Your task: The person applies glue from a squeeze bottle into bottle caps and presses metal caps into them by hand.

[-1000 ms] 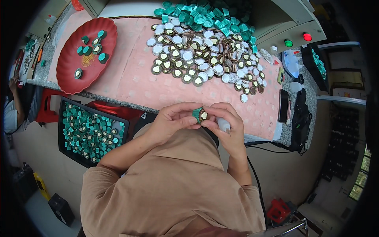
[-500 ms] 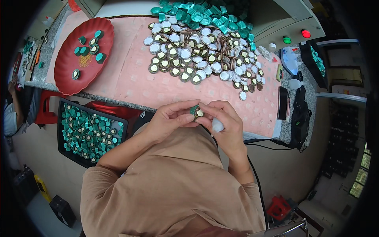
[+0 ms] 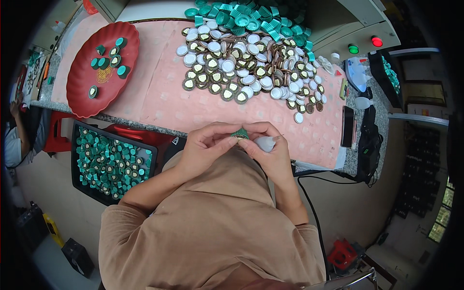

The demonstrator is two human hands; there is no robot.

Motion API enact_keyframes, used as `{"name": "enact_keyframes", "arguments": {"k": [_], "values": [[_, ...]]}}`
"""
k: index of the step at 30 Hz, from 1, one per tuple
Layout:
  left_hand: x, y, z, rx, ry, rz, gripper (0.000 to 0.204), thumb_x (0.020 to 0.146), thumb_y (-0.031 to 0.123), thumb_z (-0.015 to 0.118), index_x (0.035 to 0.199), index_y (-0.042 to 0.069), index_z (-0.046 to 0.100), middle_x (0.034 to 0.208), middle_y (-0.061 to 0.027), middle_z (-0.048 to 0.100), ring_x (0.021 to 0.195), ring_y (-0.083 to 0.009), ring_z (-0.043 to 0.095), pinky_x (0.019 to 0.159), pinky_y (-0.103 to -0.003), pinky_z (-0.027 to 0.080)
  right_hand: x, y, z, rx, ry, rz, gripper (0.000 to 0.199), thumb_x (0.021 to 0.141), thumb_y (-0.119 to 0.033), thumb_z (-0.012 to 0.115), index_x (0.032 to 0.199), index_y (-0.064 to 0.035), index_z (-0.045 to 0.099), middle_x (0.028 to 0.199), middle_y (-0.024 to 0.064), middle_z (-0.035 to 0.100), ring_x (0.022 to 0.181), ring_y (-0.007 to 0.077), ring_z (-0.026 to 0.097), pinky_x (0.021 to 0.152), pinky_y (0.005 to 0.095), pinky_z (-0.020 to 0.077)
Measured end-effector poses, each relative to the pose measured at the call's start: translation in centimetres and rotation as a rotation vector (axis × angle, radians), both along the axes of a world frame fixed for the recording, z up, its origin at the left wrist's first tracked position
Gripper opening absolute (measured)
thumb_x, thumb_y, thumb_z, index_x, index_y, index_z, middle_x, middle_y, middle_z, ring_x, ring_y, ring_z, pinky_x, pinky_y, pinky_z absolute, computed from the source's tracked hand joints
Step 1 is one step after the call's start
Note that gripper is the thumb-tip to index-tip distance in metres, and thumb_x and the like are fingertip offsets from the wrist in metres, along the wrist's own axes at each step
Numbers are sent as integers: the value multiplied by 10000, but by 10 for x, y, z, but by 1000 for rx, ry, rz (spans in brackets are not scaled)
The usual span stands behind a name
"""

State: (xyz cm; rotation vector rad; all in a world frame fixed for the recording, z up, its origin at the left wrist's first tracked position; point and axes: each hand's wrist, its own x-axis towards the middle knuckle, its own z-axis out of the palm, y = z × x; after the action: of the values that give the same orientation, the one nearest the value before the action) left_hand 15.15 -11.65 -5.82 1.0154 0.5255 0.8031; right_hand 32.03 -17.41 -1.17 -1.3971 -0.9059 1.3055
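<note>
- My left hand point(image 3: 203, 146) and right hand point(image 3: 274, 157) pinch a green fluted cup point(image 3: 240, 133) near the surface point(image 3: 159, 101)'s front edge.
- My right also cradles a pale bottle point(image 3: 265, 143); it could slip while those fingers are busy.
- Uneven squeezing might crumple the cup.
- Gold print point(image 3: 104, 75) on the red dish point(image 3: 116, 87): too small to read.

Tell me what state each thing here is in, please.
Green cup, pinched between left hand and right hand
Pale bottle, tucked in the right hand
Discs, heaped loose, some white side up
Loose green cups, piled behind the discs
Red plate, sparsely filled
Lower-left black tray, mostly covered
Green light, lit
Red light, lit
Phone, flat, screen dark
</note>
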Motion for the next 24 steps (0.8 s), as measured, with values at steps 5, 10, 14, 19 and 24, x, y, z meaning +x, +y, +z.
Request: {"name": "enact_keyframes", "arguments": {"k": [5, 10, 14, 19, 24], "values": [[3, 5, -5, -32, 22, -9, 315, 914, 2, 571, 1229, 9, 576, 1201, -90, 582, 1055, -137, 574, 903, -265, 479, -4, 5, -11, -7, 41, -61, 229, 842, -17, 678, 1049, -7, 581, 925, 27, 630, 819, 62, 566, 707, 203, 473], [3, 7, -4, 21, 5, -9, 327, 894, -6, 595, 1221, 11, 592, 1156, -87, 576, 1049, -143, 563, 884, -262, 473, -9, 4, -17, 49, 58, -123, 191, 847, -12, 667, 1017, -20, 582, 897, 12, 622, 764, 44, 539, 658, 183, 449], [-13, 16, -2, 244, 141, 16, 324, 891, -13, 597, 1210, 35, 608, 1094, -67, 584, 984, -127, 571, 811, -233, 478, -12, 11, -17, 45, 57, -49, 215, 862, -4, 640, 1072, -6, 595, 919, 18, 619, 788, 55, 549, 680, 190, 460], [-85, 76, 47, 796, 667, 608, 433, 797, -66, 613, 1215, 15, 537, 1140, -83, 541, 1041, -183, 565, 912, -310, 459, -1, 13, -12, 106, 177, 4, 273, 916, -73, 553, 1171, 22, 549, 1007, 101, 651, 864, 141, 628, 774, 257, 522], [-88, 148, 85, 1254, 1003, 902, 453, 770, 109, 723, 1190, 42, 566, 1135, -122, 575, 1066, -291, 533, 937, -382, 405, 21, 9, -23, 117, 117, -8, 291, 930, -210, 562, 1143, -24, 491, 896, 58, 627, 653, 66, 537, 485, 171, 426]]}}
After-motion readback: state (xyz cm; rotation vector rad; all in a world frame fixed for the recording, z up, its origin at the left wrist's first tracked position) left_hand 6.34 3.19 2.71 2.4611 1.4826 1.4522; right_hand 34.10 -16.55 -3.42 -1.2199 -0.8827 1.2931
